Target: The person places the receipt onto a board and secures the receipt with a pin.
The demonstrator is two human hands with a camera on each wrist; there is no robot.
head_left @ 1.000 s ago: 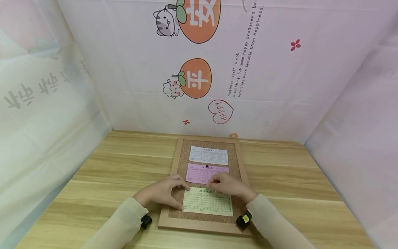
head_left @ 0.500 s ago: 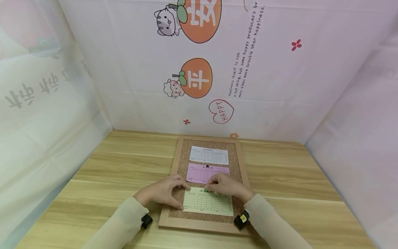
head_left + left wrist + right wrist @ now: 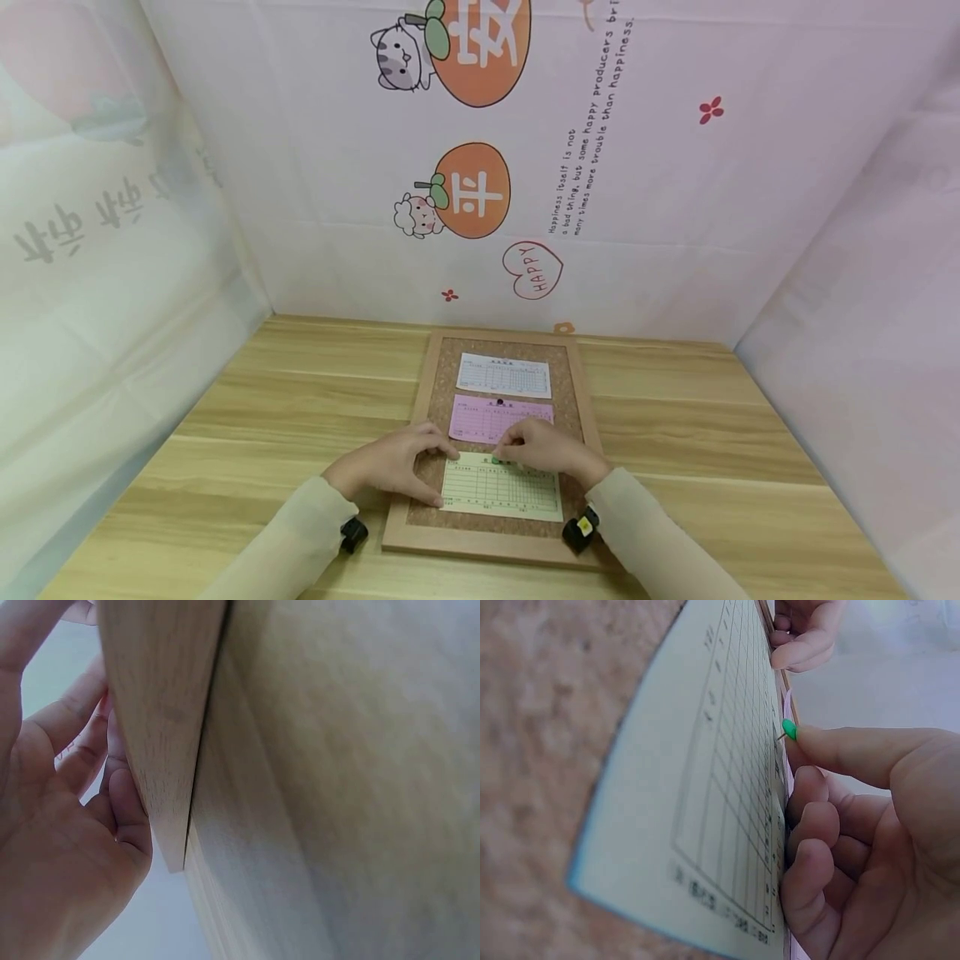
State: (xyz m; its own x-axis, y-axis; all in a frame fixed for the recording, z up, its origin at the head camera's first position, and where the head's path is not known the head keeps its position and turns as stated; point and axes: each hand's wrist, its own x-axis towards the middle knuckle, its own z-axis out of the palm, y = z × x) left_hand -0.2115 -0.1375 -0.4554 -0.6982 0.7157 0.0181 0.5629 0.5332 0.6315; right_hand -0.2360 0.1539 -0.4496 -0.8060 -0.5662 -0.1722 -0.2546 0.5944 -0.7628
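Note:
A pale yellow printed slip [image 3: 498,492] lies on the lower part of a wood-framed cork board [image 3: 480,542]. My left hand [image 3: 393,462] presses the slip's left edge, thumb and index finger spread apart at its two corners. Near the slip's top edge, my right hand [image 3: 543,447] pinches a green push pin [image 3: 789,729]. In the right wrist view the pin's needle points at the slip; how deep its tip sits cannot be told. Other fingers of the right hand rest curled against the paper. The left wrist view shows the left hand beside the board's frame [image 3: 161,720].
Above the yellow slip lie a pink slip [image 3: 476,421] with a black push pin [image 3: 500,402] at its top, and a white slip [image 3: 502,377] at the board's far end. The board rests on a wooden table [image 3: 300,392], with printed cloth [image 3: 637,275] hanging behind and at both sides.
My right hand has shifted slightly left with the green push pin, which shows more plainly at the slip's top edge. My left hand stays in place.

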